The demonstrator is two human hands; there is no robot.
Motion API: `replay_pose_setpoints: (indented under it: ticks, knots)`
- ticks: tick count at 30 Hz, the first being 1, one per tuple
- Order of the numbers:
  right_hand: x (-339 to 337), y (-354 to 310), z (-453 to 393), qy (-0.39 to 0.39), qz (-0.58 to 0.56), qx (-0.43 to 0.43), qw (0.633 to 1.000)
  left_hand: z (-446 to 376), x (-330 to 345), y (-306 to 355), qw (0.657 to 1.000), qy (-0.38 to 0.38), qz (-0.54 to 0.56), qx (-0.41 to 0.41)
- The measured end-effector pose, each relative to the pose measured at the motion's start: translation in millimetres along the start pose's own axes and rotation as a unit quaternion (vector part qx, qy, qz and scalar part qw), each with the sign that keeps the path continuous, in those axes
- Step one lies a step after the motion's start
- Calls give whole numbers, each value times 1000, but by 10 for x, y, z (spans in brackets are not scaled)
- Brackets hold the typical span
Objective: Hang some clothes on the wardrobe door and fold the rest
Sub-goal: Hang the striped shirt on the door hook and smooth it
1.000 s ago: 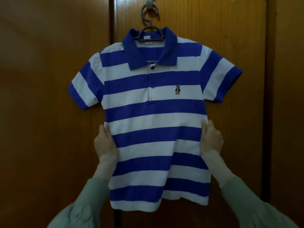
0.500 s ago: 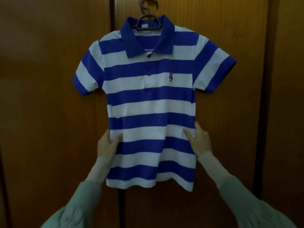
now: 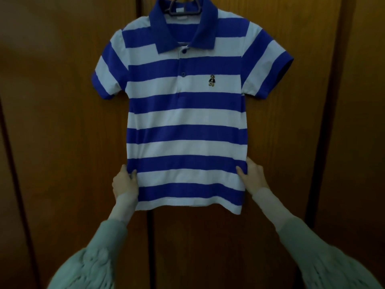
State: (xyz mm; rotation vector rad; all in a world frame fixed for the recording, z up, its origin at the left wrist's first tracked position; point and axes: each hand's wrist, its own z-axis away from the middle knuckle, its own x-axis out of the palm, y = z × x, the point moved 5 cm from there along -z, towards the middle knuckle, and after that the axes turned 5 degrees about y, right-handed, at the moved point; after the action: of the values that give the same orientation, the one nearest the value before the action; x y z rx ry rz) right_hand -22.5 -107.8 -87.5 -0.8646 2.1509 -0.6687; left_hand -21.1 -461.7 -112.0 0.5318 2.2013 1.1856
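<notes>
A blue and white striped polo shirt [image 3: 187,130] hangs on a dark hanger [image 3: 184,9] against the brown wardrobe door [image 3: 291,142]. The hanger's hook is cut off by the top of the view. My left hand [image 3: 125,182] pinches the shirt's lower left side seam, thumb on the front of the cloth. My right hand [image 3: 253,174] pinches the lower right side seam the same way. Both hands sit just above the hem, which hangs fairly flat and straight.
Wooden wardrobe doors fill the whole view, with vertical gaps between panels at the left [image 3: 12,163] and right [image 3: 327,142]. My pale green sleeves [image 3: 89,261] reach up from the bottom corners.
Both hands slid down the shirt's sides toward the hem, from flat on the edges to pinching them. The view dropped, so the shirt and hanger sit higher in frame.
</notes>
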Motion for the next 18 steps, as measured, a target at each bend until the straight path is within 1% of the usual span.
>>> replay_pose_setpoints:
  ticks: [4,7,9,14,16,18]
  knots:
    - [16,26,143,-14,4,10,1000,203,-27,-11,999,36,0,-24]
    - [-20,99,261,-29,31,17,999,345,-17,-27,999,36,-2,-26]
    - [-86,142,317,-23,56,31,998,444,-1,22,999,40,-11,-18]
    - [-338,211,473,0,90,62,994,738,46,343,997,52,-47,43]
    - [-475,221,519,13,86,79,993,839,98,513,995,50,-41,76]
    - [-623,242,588,29,81,88,992,979,181,687,992,31,-20,120]
